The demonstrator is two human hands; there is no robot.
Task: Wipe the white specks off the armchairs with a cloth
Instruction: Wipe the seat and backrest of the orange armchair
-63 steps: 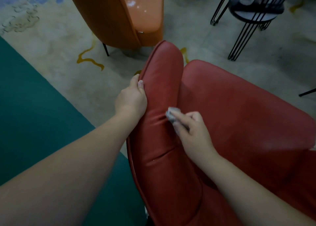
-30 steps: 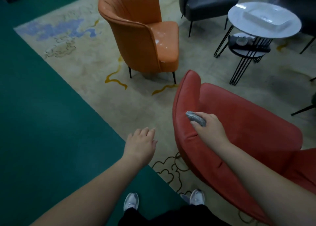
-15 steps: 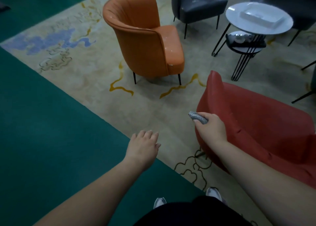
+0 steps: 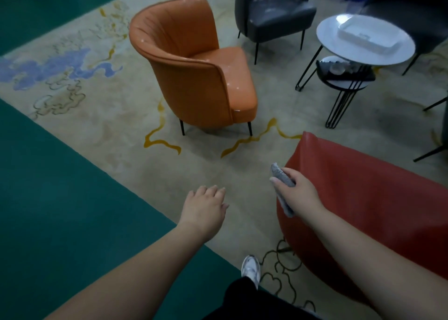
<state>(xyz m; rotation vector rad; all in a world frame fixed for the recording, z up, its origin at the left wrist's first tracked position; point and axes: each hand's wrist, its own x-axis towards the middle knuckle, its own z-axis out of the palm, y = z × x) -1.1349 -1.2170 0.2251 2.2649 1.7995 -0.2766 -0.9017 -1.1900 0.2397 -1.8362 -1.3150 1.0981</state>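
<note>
Right hand (image 4: 299,193) grips the cloth (image 4: 281,174), left hand (image 4: 203,209) loose and empty; the speckled orange chair (image 4: 194,65) far ahead risks smearing under a bunched cloth.

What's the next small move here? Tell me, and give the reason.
Probably carry the grey cloth, held in the right hand, forward to the orange armchair and start on its seat. White specks show on that seat and its front edge, while the red armchair beside the hand shows none from here. The left hand hangs free, so it could steady the chair.
</note>
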